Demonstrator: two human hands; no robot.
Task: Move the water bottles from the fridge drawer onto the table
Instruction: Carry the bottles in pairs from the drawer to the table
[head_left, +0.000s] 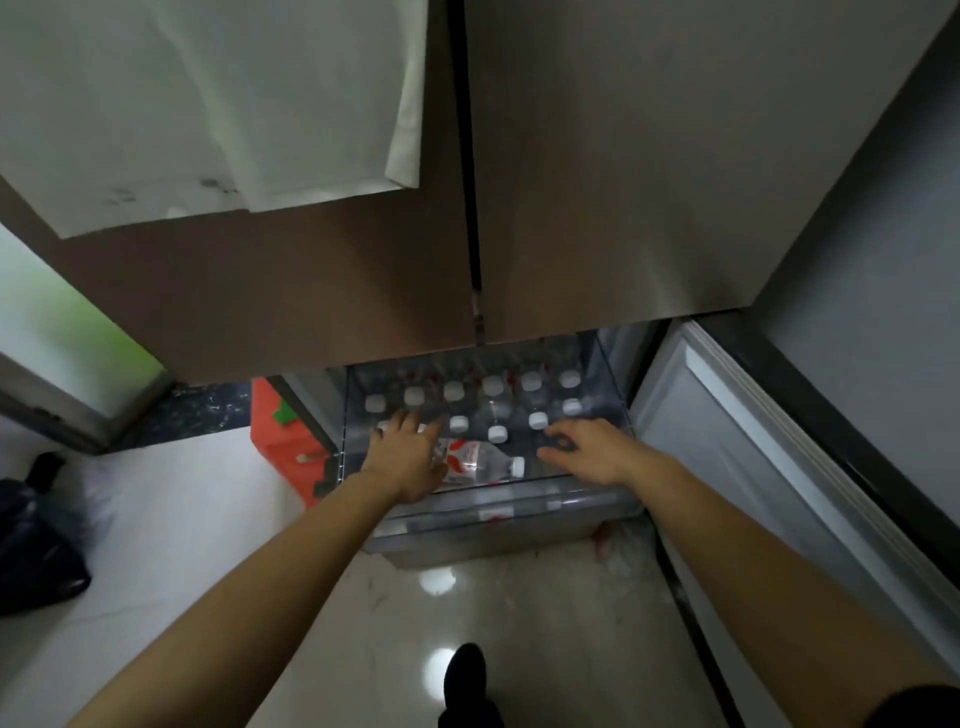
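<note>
A lying bottle (480, 462) rests between both spread-open hands' grips in the drawer (498, 512).

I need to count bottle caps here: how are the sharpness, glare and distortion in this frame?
Head view: soft all over, the white caps smeared; dim inside the drawer; two glare spots on the glossy floor; wide-angle bending stretches both forearms and tilts the fridge doors.
</note>
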